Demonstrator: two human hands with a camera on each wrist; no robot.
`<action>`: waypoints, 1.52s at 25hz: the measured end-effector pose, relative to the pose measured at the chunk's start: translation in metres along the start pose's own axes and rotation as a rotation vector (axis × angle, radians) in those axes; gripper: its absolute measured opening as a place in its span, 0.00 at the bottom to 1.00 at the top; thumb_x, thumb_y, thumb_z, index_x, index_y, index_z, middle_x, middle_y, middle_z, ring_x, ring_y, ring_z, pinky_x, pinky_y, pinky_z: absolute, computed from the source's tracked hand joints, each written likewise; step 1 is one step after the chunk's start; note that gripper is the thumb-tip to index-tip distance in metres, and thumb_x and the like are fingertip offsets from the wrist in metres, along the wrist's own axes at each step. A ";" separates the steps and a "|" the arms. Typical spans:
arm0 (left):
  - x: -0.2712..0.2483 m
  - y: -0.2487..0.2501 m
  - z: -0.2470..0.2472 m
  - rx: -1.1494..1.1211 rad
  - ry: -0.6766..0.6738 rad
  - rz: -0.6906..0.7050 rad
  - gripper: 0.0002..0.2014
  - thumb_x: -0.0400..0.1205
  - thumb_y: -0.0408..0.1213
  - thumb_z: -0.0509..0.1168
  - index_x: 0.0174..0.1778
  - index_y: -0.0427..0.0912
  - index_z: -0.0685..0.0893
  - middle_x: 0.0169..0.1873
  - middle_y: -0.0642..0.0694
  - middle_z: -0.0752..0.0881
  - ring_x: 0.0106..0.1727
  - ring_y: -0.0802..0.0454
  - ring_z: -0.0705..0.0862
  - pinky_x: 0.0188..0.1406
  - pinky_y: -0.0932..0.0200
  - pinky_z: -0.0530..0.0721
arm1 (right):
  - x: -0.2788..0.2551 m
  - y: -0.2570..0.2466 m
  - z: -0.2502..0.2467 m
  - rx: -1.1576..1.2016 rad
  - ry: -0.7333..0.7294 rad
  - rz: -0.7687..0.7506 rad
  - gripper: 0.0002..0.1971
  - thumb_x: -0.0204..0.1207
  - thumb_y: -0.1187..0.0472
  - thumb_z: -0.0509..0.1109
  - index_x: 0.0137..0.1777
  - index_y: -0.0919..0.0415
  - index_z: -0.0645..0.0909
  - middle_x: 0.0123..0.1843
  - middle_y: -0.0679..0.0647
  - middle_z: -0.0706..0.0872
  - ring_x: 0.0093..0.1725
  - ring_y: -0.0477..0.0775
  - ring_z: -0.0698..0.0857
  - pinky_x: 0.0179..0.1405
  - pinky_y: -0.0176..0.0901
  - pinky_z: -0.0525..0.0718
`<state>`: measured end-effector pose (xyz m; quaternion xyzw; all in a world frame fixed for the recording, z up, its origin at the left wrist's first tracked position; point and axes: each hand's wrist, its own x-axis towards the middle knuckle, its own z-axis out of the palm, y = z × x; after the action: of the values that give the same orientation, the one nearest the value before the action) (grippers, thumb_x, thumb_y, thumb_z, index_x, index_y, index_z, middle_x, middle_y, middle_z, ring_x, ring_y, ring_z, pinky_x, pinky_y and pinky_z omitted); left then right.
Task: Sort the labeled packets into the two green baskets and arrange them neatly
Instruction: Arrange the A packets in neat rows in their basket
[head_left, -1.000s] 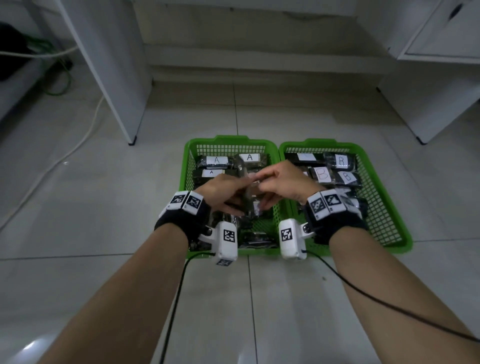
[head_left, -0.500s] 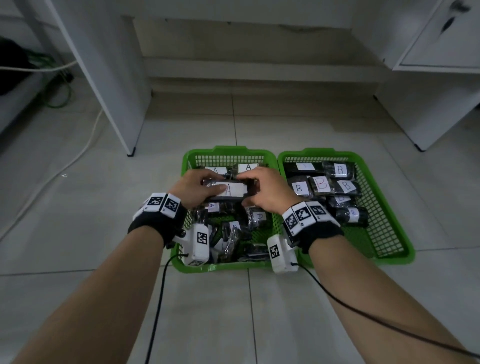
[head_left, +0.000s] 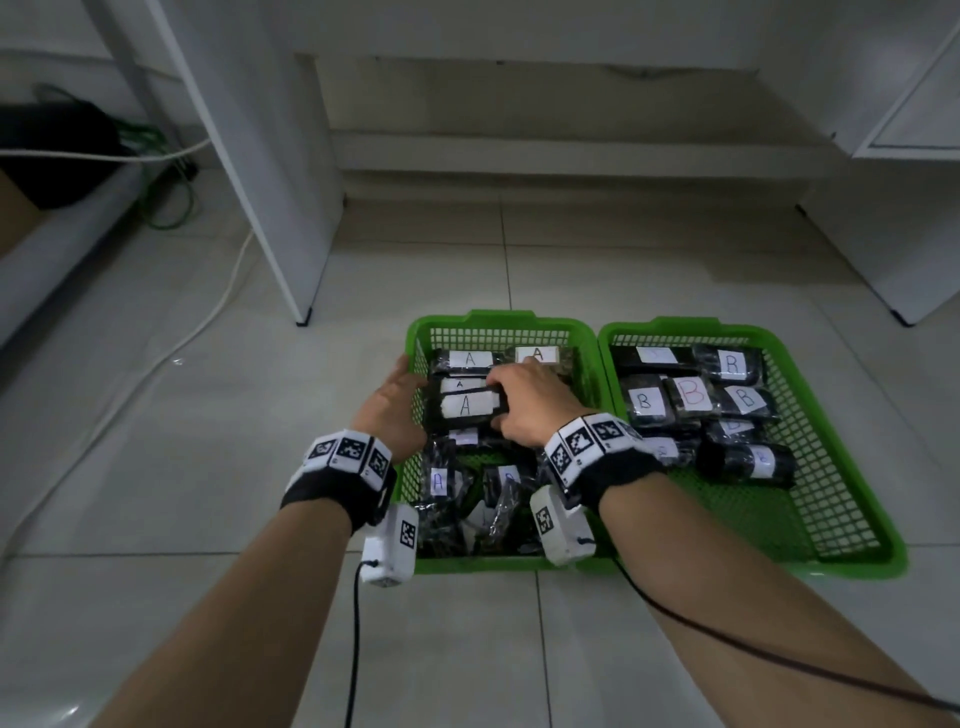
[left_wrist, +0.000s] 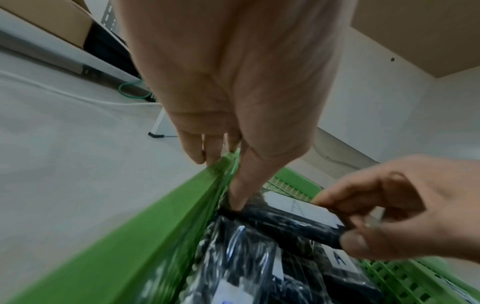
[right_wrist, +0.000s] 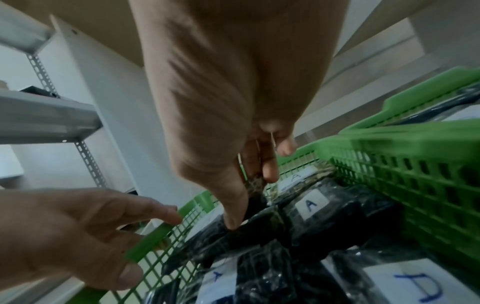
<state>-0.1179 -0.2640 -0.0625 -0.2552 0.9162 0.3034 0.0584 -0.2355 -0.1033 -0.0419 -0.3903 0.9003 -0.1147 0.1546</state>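
Two green baskets stand side by side on the tiled floor. The left basket (head_left: 470, 318) holds black packets labelled A, the right basket (head_left: 675, 326) holds packets labelled B (head_left: 691, 395). One A packet (head_left: 465, 405) lies flat in the row at the back of the left basket. My right hand (head_left: 501, 402) pinches that packet's right end between thumb and fingers (right_wrist: 270, 176). My left hand (head_left: 405, 389) straddles the basket's left rim: its fingers hang outside, and its straight thumb (left_wrist: 237, 197) presses the packet's left end (left_wrist: 293, 222).
Several loose packets (head_left: 467, 493) lie jumbled in the near half of the left basket. A white cabinet panel (head_left: 270, 182) stands back left, a white cabinet (head_left: 883, 234) back right. A white cable (head_left: 130, 374) runs across the floor on the left.
Both hands carried the A packet from mid-basket to the back row and set it down. My left hand then slid to the left rim; my right hand keeps its grip.
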 end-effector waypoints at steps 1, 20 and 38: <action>-0.002 -0.001 0.001 -0.004 0.003 0.004 0.39 0.73 0.23 0.70 0.80 0.49 0.71 0.87 0.54 0.50 0.82 0.47 0.68 0.72 0.51 0.80 | 0.005 -0.003 0.004 -0.026 -0.015 -0.014 0.22 0.74 0.66 0.80 0.67 0.62 0.81 0.64 0.56 0.81 0.66 0.57 0.81 0.61 0.41 0.77; -0.021 0.019 0.015 0.455 -0.075 0.164 0.11 0.78 0.46 0.73 0.56 0.59 0.86 0.50 0.59 0.88 0.67 0.52 0.79 0.82 0.32 0.40 | -0.002 0.025 -0.005 0.286 -0.014 0.180 0.09 0.72 0.61 0.82 0.51 0.58 0.88 0.48 0.50 0.90 0.46 0.48 0.88 0.37 0.33 0.81; 0.007 0.070 0.025 -0.659 0.079 -0.053 0.06 0.79 0.31 0.74 0.37 0.44 0.90 0.38 0.42 0.89 0.39 0.46 0.91 0.42 0.46 0.93 | -0.047 0.063 -0.039 1.006 0.014 0.307 0.14 0.79 0.76 0.72 0.63 0.67 0.87 0.58 0.62 0.90 0.40 0.56 0.93 0.35 0.39 0.91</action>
<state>-0.1600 -0.2047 -0.0476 -0.2957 0.7633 0.5718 -0.0549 -0.2613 -0.0238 -0.0178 -0.1305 0.7820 -0.5113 0.3319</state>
